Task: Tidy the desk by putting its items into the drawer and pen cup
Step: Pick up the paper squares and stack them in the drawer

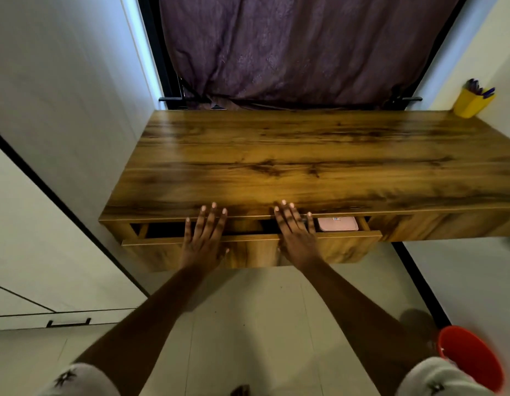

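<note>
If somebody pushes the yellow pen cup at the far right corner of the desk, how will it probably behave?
The yellow pen cup looks like plastic, so it is probably light and stiff. Its pens stick out above the rim, so a high push might tip it. On the glossy desk top, a low push would likely slide it.

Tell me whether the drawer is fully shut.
No. The drawer is ajar, and a pink item shows in the gap behind its front.
</note>
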A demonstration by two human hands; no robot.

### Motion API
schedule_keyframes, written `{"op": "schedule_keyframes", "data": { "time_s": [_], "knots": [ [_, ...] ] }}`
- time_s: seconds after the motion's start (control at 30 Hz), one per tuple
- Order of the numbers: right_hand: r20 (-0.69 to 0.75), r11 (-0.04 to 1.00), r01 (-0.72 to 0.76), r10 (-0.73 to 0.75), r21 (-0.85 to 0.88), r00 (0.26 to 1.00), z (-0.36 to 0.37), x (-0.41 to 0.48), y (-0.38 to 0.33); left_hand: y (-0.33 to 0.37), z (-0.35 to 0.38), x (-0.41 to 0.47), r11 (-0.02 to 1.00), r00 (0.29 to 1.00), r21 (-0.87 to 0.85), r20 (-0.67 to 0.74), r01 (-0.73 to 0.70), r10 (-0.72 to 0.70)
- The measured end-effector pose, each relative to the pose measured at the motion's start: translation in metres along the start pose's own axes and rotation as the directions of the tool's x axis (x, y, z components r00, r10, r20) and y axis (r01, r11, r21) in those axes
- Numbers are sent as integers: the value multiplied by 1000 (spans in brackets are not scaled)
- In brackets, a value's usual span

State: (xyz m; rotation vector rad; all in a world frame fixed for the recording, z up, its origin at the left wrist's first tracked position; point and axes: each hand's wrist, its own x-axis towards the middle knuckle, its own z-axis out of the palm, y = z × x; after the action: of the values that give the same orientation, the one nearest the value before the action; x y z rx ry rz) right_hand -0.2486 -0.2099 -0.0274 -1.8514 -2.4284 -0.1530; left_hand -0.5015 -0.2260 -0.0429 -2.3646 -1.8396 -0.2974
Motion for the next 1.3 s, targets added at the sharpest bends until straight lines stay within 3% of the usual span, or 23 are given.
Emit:
{"op": "schedule_keyframes", "data": {
  "time_s": [0.17,0.3,0.5,0.73,1.03,1.3],
  "knots": [
    [174,999,23,-16,-38,985,0,39,19,-13,-6,53,987,984,111,149,-112,95],
    [173,1000,5,-2,-12,985,9,41,19,-16,3,61,996,968,23,236,-91,83],
    [111,1000,8,-5,-27,994,11,41,19,-19,8,57,993,982,19,151,-114,110],
    [83,996,-25,32,-82,996,5,53,12,-12,14,62,998,992,38,121,-52,47],
    [201,994,89,-75,-63,977,10,72,24,-25,7,91,977,956,74,233,-201,179],
    [126,991,56,-41,-119,991,15,70,21,-25,16,87,981,975,60,136,-186,176]
  ]
}}
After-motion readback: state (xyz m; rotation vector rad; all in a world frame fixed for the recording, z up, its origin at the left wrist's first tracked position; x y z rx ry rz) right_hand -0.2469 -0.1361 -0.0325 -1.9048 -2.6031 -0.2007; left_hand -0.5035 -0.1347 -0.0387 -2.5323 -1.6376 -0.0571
